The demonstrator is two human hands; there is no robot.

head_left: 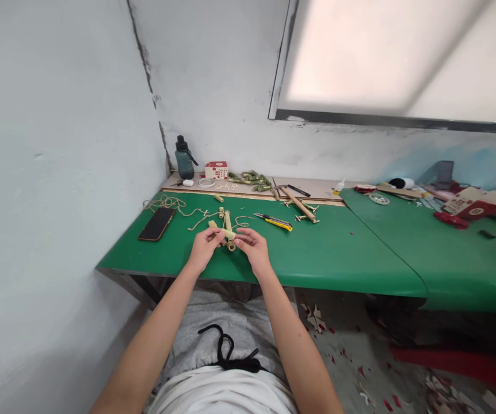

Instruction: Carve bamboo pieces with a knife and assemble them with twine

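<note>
Near the front of the green table, my left hand (205, 247) and my right hand (253, 247) pinch the two ends of a short pale bamboo piece (228, 234). Other bamboo tubes lie just behind and below it; one (228, 220) points away from me, and another shows its round hollow end (231, 246) between my hands. A small piece (218, 198) lies farther back. Thin twine (198, 214) runs loosely behind my left hand. My fingers hide part of the pieces.
On the green table (329, 247) are a phone (157, 224), a yellow cutter (274, 222) and a hammer (302, 206) over small bamboo frames. Behind stand a bottle (184, 160), a red-white box (216, 170) and green bamboo pieces (254, 181). Red scraps and packaging (474, 204) lie at right.
</note>
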